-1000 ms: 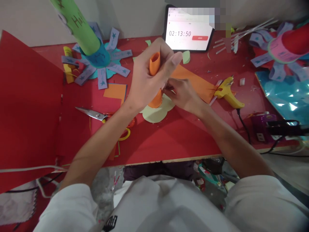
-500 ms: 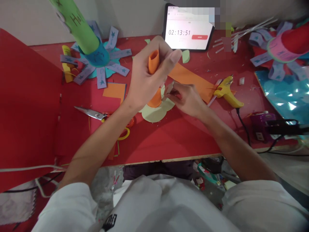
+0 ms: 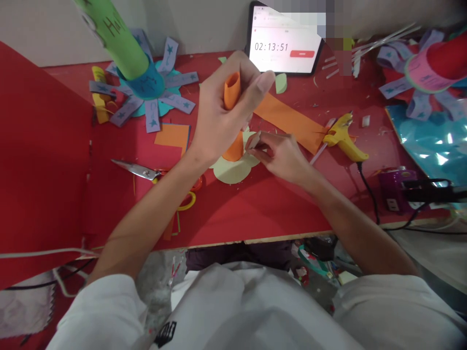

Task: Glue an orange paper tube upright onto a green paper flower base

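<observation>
My left hand [image 3: 221,114] is wrapped round an upright orange paper tube [image 3: 232,91], whose open top shows above the fingers. The tube's lower end stands on a pale green scalloped paper base [image 3: 231,171]. On the right side of the base, my right hand [image 3: 279,155] is closed in a pinch at the base's edge, close to the tube. A small pale piece shows at its fingertips; whether it is part of the base I cannot tell. Behind the right hand lies an orange paper strip [image 3: 292,120].
A yellow glue gun [image 3: 345,138] lies at the right, its cord running past a purple box [image 3: 396,189]. Scissors [image 3: 140,171] lie under my left forearm. A green tube figure [image 3: 127,48] stands back left, a pink one [image 3: 423,70] back right. A tablet [image 3: 284,43] leans behind.
My right hand has moved slightly down and to the left, nearer the base's edge. My left hand still holds the orange tube in nearly the same place.
</observation>
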Demonstrator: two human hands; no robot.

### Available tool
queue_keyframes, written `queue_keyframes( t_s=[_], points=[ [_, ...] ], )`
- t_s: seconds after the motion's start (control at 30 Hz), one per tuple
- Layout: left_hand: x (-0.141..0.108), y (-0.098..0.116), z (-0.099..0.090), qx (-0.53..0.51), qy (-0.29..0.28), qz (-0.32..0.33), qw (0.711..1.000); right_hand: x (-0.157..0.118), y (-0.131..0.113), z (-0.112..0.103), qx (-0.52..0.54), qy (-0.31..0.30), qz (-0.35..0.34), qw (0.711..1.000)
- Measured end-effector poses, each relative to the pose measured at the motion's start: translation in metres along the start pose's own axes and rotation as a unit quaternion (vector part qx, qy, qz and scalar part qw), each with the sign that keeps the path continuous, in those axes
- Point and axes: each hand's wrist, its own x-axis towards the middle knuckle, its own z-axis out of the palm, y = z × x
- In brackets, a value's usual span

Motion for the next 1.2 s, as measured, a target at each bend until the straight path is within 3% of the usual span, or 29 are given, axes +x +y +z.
queue_keyframes(
  t_s=[0.23, 0.5, 0.73, 0.87, 0.97, 1.0, 1.07, 1.13, 1.17, 1.2],
  points=[
    [0.002, -0.004, -0.002, -0.005, -0.010, 0.044, 0.999, -0.006, -0.007, 0.007, 0.015, -0.009, 0.009, 1.000],
    [0.002, 0.003, 0.000, 0.051, 0.023, -0.026, 0.998, -0.010, -0.013, 0.016, -0.007, -0.024, -0.002, 1.000],
    [0.000, 0.009, -0.003, 0.092, 0.009, -0.044, 0.995, -0.015, -0.013, 0.029, -0.042, -0.028, -0.036, 0.998],
    [-0.003, 0.011, -0.006, 0.101, -0.011, -0.075, 0.992, -0.016, -0.022, 0.026, -0.025, -0.002, -0.078, 0.997],
    [-0.004, 0.009, -0.012, 0.089, -0.040, -0.029, 0.995, -0.017, -0.029, 0.018, -0.006, 0.052, -0.122, 0.991],
    [-0.005, 0.009, -0.014, 0.095, -0.027, 0.003, 0.995, -0.017, -0.030, 0.016, -0.004, 0.072, -0.133, 0.989],
    [-0.008, 0.012, -0.020, 0.134, 0.055, 0.078, 0.986, -0.018, -0.030, 0.014, -0.008, 0.104, -0.150, 0.983],
    [-0.016, 0.021, -0.025, 0.191, 0.149, 0.141, 0.960, -0.019, -0.027, 0.015, -0.016, 0.120, -0.167, 0.979],
    [-0.023, 0.027, -0.027, 0.226, 0.167, 0.157, 0.947, -0.020, -0.026, 0.016, -0.022, 0.124, -0.175, 0.977],
    [-0.031, 0.032, -0.028, 0.256, 0.150, 0.160, 0.941, -0.020, -0.026, 0.017, -0.028, 0.126, -0.183, 0.975]
  ],
)
